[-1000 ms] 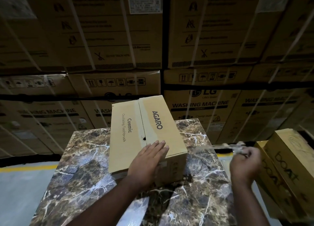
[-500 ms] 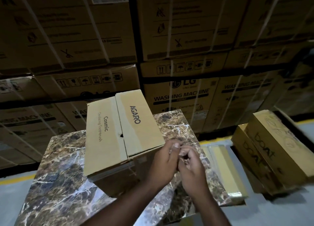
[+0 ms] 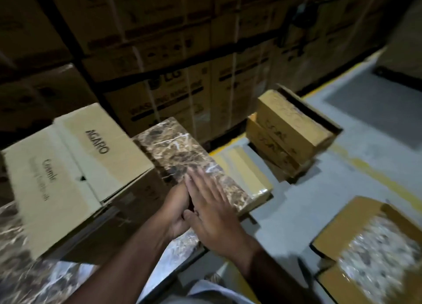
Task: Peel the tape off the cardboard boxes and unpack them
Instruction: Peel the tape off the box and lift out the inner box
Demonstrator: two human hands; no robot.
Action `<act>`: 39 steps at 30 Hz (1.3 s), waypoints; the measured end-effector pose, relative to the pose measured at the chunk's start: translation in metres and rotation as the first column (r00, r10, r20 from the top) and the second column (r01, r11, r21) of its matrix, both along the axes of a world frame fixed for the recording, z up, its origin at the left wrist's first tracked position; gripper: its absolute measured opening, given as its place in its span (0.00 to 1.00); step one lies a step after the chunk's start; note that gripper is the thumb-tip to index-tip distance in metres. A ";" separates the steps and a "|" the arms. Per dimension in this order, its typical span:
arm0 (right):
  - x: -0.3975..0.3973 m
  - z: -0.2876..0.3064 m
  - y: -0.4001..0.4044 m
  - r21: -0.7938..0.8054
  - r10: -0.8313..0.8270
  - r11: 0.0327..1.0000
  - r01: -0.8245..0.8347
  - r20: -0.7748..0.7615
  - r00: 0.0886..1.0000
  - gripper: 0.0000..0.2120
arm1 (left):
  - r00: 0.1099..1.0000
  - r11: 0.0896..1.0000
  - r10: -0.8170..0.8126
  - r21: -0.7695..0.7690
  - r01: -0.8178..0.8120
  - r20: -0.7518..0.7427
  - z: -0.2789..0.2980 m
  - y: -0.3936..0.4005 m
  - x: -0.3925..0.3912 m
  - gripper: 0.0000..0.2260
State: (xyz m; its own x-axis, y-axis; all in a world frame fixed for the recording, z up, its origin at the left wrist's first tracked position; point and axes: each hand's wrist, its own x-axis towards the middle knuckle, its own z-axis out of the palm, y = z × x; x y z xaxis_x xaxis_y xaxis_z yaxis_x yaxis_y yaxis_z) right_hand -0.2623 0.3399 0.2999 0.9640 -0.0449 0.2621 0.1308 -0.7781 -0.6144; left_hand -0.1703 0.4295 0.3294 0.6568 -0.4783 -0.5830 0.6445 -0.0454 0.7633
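Note:
A tan cardboard box (image 3: pixel 75 173) printed "AGARO" sits on the brown marble-patterned table (image 3: pixel 180 153), its top flaps closed along the centre seam. My hands meet just right of the box, over the table's near right edge. My right hand (image 3: pixel 212 214) lies flat with straight fingers on top of my left hand (image 3: pixel 174 212), palm against palm. Most of my left hand is covered. No tape shows between the palms or on the box top. The whole view is motion-blurred.
Two stacked "boat" cartons (image 3: pixel 290 130) stand on the grey floor to the right. An open box (image 3: pixel 376 249) holding crumpled clear material is at the lower right. A flat wrapped package (image 3: pixel 244 173) lies beside the table. Strapped washing machine cartons (image 3: pixel 173 80) form a wall behind.
My right hand pulled a clear tape strip off the box, then both hands met and pinched it. Now my right hand lies flat over my left. The view has swung right.

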 end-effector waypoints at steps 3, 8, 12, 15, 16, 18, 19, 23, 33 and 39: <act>-0.018 -0.015 0.002 -0.045 -0.218 0.975 0.220 0.039 0.975 0.30 | 0.947 0.959 -0.155 -0.273 0.076 -0.282 0.001 0.004 -0.012 0.28; -0.061 -0.023 0.005 0.123 -0.471 0.881 0.456 0.167 0.866 0.12 | 0.772 0.847 -0.469 -0.465 0.257 -0.428 -0.018 0.011 -0.039 0.41; -0.091 -0.012 0.010 0.524 -0.819 0.461 0.717 -0.061 0.571 0.10 | 0.758 0.815 -0.577 -0.284 0.505 -0.304 -0.025 0.002 -0.074 0.26; -0.120 -0.011 0.007 0.624 -0.927 0.296 0.723 0.006 0.374 0.16 | 0.788 0.809 -0.588 -0.098 0.580 -0.183 -0.031 0.004 -0.102 0.25; -0.127 -0.013 0.009 0.617 -0.931 0.302 0.726 0.027 0.364 0.19 | 0.776 0.795 -0.607 -0.129 0.593 -0.171 -0.028 0.003 -0.111 0.24; -0.134 -0.013 0.015 0.548 -0.906 0.360 0.755 0.012 0.423 0.17 | 0.769 0.778 -0.623 -0.218 0.590 -0.143 -0.020 -0.005 -0.126 0.20; -0.136 -0.015 0.016 0.536 -0.883 0.391 0.749 -0.013 0.470 0.14 | 0.791 0.793 -0.596 -0.261 0.551 -0.140 -0.016 -0.013 -0.131 0.20; -0.143 -0.019 -0.004 0.601 -0.781 0.434 0.671 -0.119 0.613 0.16 | 0.869 0.843 -0.484 -0.322 0.431 -0.104 -0.021 -0.046 -0.131 0.22; -0.218 -0.067 -0.149 0.646 -0.904 0.246 0.723 -0.117 0.412 0.16 | 0.903 0.905 -0.426 -0.048 0.424 -0.060 -0.078 -0.214 -0.180 0.14; -0.296 -0.125 -0.308 0.523 -0.873 0.311 0.794 -0.173 0.456 0.24 | 0.869 0.856 -0.479 0.155 0.494 -0.126 -0.128 -0.376 -0.267 0.14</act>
